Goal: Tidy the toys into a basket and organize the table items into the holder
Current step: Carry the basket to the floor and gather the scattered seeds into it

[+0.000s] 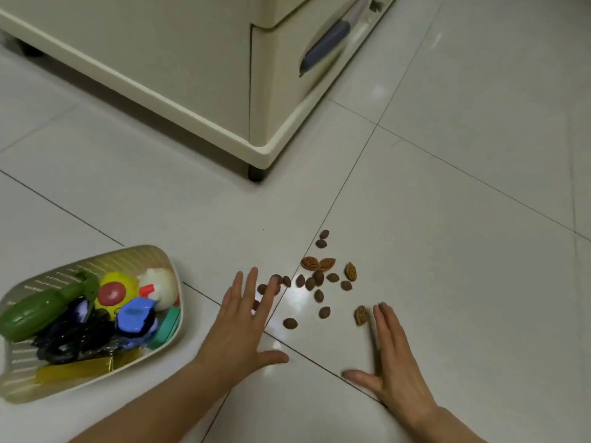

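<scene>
Right hand [395, 356]: flat on the floor [447, 219], fingers [385, 318] spread, holding nothing; one pit touches their tips.
Left hand [238, 324]: open too, empty, its fingers over the nearest pits.
Pits [315, 279]: scattered between and just beyond both sets of fingers.
Handling: likely light, hard, prone to roll; scoop them together from both sides.
Basket [96, 260]: left of the left fingers, full of toys [128, 318].
Cabinet [160, 59]: far beyond.

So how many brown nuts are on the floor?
18 nuts: two farthest away, most clustered on the floor between the hands, one beside the right hand; the fingers of the left hand may hide more.
</scene>
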`<state>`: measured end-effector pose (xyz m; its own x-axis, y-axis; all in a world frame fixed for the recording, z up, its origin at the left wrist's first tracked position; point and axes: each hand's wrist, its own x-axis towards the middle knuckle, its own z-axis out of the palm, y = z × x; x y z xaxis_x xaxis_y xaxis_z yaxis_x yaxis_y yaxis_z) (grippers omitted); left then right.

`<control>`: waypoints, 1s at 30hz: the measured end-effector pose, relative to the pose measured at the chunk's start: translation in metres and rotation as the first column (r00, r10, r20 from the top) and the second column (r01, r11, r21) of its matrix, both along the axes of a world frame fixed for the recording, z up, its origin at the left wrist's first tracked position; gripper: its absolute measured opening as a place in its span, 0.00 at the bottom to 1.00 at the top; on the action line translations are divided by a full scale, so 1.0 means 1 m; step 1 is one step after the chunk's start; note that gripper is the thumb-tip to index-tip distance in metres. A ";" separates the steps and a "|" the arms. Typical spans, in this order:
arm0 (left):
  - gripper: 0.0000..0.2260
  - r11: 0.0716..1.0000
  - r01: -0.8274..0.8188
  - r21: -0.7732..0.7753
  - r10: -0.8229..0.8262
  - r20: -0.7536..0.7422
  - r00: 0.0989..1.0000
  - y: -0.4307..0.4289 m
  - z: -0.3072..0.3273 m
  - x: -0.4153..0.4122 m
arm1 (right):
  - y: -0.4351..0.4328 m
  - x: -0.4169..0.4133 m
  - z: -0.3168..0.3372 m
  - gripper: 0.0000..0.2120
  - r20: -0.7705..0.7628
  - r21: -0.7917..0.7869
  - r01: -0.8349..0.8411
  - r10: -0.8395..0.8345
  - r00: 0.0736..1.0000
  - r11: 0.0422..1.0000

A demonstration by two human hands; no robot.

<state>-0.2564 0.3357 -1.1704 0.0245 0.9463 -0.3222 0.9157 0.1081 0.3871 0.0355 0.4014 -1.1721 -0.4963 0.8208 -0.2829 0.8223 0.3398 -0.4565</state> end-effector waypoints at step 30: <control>0.09 0.838 0.121 0.533 -0.019 -0.193 0.981 0.040 -0.044 0.026 | 0.046 -0.094 -0.025 0.14 0.101 0.416 -0.346 0.336 0.936 0.841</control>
<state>-0.2308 0.3755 -1.2144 0.0897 0.9681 0.2338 0.9700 -0.1382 0.2001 -0.0581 0.4472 -1.1969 -0.7645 0.6436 0.0361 0.6273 0.7558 -0.1878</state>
